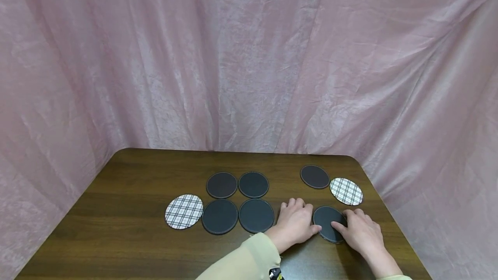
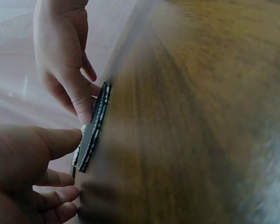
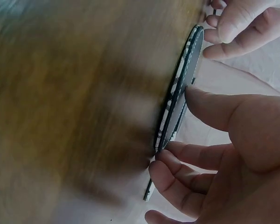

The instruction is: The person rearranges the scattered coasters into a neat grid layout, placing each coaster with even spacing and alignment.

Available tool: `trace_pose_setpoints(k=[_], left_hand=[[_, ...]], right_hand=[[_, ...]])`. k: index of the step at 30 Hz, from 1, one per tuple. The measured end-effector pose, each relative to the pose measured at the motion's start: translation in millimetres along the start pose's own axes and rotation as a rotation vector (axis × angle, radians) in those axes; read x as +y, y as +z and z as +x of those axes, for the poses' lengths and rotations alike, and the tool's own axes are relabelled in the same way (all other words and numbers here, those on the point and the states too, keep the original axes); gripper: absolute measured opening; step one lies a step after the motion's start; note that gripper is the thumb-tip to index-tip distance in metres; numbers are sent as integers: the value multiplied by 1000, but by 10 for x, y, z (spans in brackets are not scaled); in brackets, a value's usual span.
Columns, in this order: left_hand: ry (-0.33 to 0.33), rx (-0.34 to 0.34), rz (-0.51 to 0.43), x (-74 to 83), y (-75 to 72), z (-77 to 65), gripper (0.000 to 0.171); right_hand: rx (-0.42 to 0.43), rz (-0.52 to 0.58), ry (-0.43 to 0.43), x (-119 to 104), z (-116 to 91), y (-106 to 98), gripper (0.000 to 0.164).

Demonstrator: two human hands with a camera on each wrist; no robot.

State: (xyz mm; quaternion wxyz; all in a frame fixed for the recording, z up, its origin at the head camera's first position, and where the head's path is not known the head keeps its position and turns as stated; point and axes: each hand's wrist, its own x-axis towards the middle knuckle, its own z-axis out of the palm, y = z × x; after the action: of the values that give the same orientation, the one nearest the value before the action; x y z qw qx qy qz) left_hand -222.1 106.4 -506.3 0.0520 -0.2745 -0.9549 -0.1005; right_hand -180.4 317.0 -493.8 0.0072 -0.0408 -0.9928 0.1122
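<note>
A dark round coaster [image 1: 324,219] with pale edge stitching lies on the table between the hands. Its rim looks layered, with a plaid band under the dark face in the right wrist view; whether two coasters are stacked I cannot tell. My right hand [image 1: 362,232] pinches it at the right, thumb on the dark face and fingertips at the edge. On the other side, my left hand [image 1: 294,224] rests with loosely bent fingers on the table, its thumb at the coaster's left edge. Close by on the right lies a plaid coaster [image 1: 346,191].
Left of the hands, dark coasters form a square, among them a front one [image 1: 256,215] and a back one [image 1: 221,185]. A plaid coaster [image 1: 184,211] lies beside them. Another dark coaster [image 1: 314,176] is at the back right. Pink curtain [image 1: 249,64] hangs behind the wooden table [image 1: 128,228].
</note>
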Motion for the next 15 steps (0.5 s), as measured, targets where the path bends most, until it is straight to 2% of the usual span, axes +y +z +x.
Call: trace_pose_setpoints(k=[5, 7, 11, 15], left_hand=[[-10, -9, 25, 41, 21, -19, 53], [-16, -23, 25, 55, 4, -23, 57], [-26, -50, 26, 70, -16, -20, 64], [-33, -52, 14, 63, -4, -26, 65]], right_hand=[[7, 6, 0, -1, 14, 35, 65], [-23, 7, 5, -43, 4, -6, 61], [-35, 5, 6, -89, -6, -30, 57], [-40, 10, 8, -115, -16, -41, 57]])
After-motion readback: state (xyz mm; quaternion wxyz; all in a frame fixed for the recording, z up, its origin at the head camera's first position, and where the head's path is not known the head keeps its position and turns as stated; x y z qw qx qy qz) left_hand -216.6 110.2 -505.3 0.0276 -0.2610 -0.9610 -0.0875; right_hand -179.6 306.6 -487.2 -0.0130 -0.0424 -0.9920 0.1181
